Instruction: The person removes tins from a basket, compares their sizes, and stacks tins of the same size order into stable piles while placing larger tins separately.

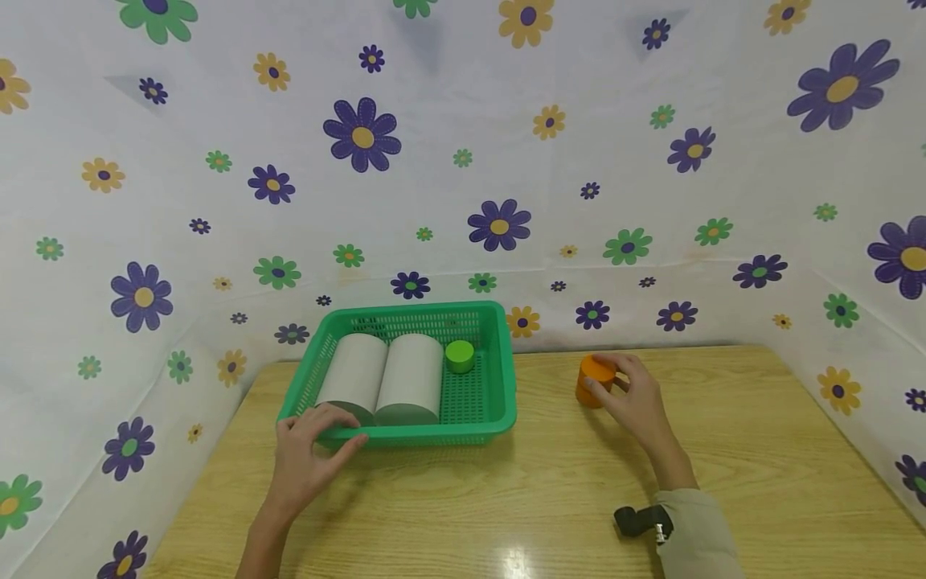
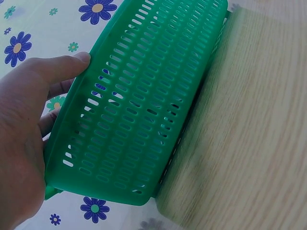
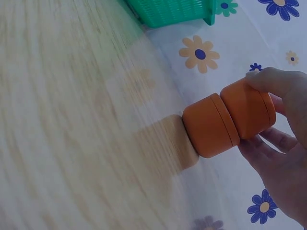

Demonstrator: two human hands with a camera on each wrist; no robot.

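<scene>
Cloth [image 1: 434,181] printed with purple, yellow and green flowers at the left, far and right sides of a wood-grained table [image 1: 579,498]. At left, a left hand [image 1: 307,462] on a green basket [image 1: 441,431], grasping the near rim close to the near left corner, thumb on the outer face, other fingers curled behind it. Inside the basket, from the left: a first white cylinder [image 1: 352,370], lying with one end toward the near side, then a second white cylinder [image 1: 412,374] just beside it, lying the same way (touching or slightly apart, cannot tell). Farther right, also in the basket, a small lime-green round container [image 1: 460,355], upright toward the far right. To the right of the basket, apart from it, toward the far edge of the table: a lower orange container [image 3: 210,127], upright on the wood, with an upper orange container [image 3: 245,110] stacked on it. At its right, a right hand [image 1: 640,402] grasping the upper one between thumb and fingers. Nearer, left of the cuff of a beige sleeve [image 1: 698,535], a small black device [image 1: 638,521].
</scene>
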